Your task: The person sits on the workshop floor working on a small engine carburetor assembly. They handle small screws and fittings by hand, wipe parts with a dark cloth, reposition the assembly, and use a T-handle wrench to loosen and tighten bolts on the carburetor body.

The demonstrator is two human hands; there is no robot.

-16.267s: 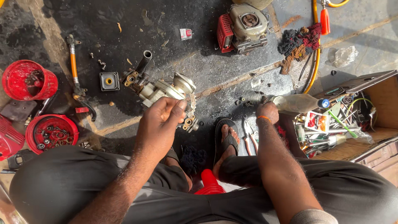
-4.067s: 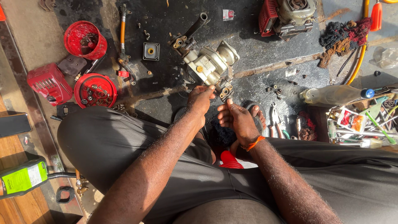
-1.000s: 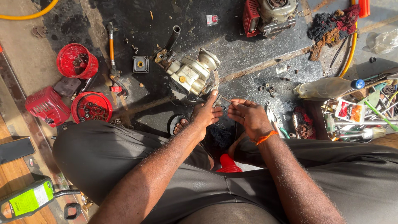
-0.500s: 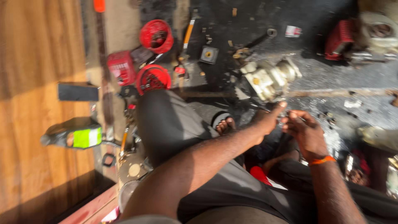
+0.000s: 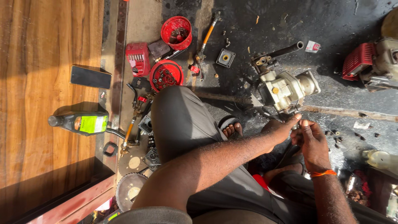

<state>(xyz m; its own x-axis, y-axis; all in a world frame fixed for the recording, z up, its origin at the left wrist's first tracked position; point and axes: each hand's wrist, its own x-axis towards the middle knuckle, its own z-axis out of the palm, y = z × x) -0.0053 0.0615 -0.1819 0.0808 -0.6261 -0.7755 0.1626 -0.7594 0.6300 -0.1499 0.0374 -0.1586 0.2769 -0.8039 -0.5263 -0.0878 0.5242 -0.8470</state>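
Note:
A dirty cream metal pump body [image 5: 287, 87] with a black pipe stub lies on the oily black floor in front of me. My left hand [image 5: 280, 130] and my right hand [image 5: 311, 140] meet just below it, fingertips pinched together near the pump's lower fitting. Something small seems held between the fingers, but it is hidden. An orange thread band circles my right wrist. My knees in grey trousers fill the lower middle, and a sandalled foot [image 5: 231, 129] shows between them.
To the left lie a red bowl of parts [image 5: 177, 32], a red round cover [image 5: 166, 75], a red ribbed cover [image 5: 138, 59] and an orange-handled tool [image 5: 206, 38]. A phone [image 5: 90, 77] and a dark oil bottle [image 5: 78, 123] rest on wood. A red small engine [image 5: 371, 64] sits right.
The view has swung left and steadied, showing the wooden surface, phone and bottle. Both hands stay together below the pump, fingers still pinched.

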